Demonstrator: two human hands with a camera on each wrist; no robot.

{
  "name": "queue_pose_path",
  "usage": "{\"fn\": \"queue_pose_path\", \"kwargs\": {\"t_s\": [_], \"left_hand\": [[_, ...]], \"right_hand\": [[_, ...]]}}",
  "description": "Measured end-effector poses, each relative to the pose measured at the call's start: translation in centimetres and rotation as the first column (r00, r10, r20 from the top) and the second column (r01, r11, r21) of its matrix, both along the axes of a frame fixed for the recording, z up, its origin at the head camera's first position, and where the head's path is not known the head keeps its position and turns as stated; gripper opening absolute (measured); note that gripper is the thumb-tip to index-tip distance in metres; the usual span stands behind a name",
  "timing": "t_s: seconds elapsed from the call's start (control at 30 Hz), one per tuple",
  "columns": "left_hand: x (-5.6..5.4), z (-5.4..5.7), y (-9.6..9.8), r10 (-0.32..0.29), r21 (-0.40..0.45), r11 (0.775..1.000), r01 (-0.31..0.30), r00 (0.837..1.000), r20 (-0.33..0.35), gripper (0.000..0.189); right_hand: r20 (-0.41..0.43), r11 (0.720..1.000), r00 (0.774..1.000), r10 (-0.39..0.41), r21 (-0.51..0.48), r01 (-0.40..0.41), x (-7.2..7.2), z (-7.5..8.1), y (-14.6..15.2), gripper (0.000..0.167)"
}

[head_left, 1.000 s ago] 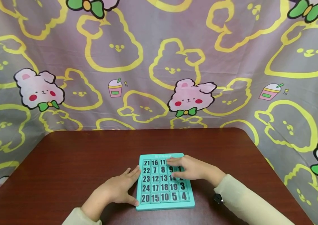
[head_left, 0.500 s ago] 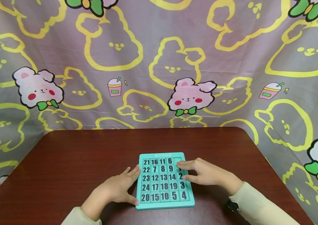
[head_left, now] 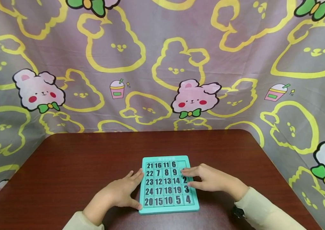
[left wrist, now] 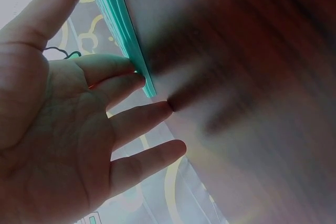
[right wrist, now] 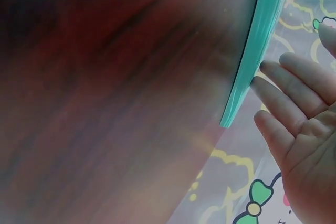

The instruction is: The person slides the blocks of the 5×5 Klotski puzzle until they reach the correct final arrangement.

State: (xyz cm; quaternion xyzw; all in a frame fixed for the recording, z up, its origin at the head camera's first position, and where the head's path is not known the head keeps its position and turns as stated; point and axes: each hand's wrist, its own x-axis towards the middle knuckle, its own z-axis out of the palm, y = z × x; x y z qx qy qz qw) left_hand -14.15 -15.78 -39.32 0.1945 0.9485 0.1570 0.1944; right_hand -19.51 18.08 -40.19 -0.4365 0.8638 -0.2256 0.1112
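A turquoise sliding number puzzle [head_left: 169, 210] lies on the brown table in the head view, its black-numbered tiles in rows. The top right cell [head_left: 181, 164] has no tile; the 6 tile [head_left: 174, 164] sits just left of it. My left hand [head_left: 122, 193] lies along the puzzle's left side, thumb at the lower left corner, fingers extended. In the left wrist view its fingers are spread, with fingertips at the frame's edge [left wrist: 123, 30]. My right hand [head_left: 212, 179] reaches in from the right, fingertips over the right column's second tile, hiding its number. Its fingers are extended in the right wrist view.
The dark red-brown table [head_left: 93, 153] stretches around the puzzle. Behind it and at both sides hangs a grey curtain [head_left: 139, 80] printed with yellow outlines and rabbit faces. A small black object [head_left: 238, 211] shows at the right sleeve.
My right hand has drawn back rightward from the top rows, uncovering the 6 tile and the gap, then its fingertips have moved slightly down the right column. My left hand has stayed put.
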Motion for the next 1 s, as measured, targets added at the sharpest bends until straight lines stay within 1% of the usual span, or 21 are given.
{"fn": "queue_pose_path", "kwargs": {"t_s": [0.1,0.33,0.5,0.7,0.87,1.0], "left_hand": [[0.0,0.0,0.0,0.001,0.001,1.000,-0.001,1.000,0.002,0.109],[-0.1,0.1,0.0,-0.007,0.002,1.000,0.007,1.000,0.004,0.108],[0.0,0.1,-0.1,-0.006,0.002,1.000,0.006,1.000,0.010,0.109],[0.0,0.1,0.0,-0.004,0.006,1.000,0.004,1.000,0.009,0.109],[-0.1,-0.1,0.0,-0.003,0.006,1.000,0.003,1.000,0.008,0.109],[-0.1,0.0,-0.1,0.001,0.003,1.000,-0.001,1.000,0.004,0.110]], "right_hand": [[-0.008,1.000,1.000,-0.005,0.001,0.005,-0.3,-0.1,0.0,0.044],[-0.036,1.000,0.999,-0.001,-0.030,0.000,-1.2,-0.3,0.0,0.043],[-0.018,0.999,1.000,-0.011,-0.038,0.010,-1.7,-0.4,-0.1,0.045],[0.007,0.999,0.999,-0.042,-0.028,0.042,-2.3,-0.5,-0.2,0.046],[0.012,0.998,0.998,-0.055,-0.022,0.055,-2.4,-0.6,-0.2,0.048],[0.006,0.998,0.999,-0.047,-0.029,0.047,-2.0,-0.5,-0.2,0.048]]}}
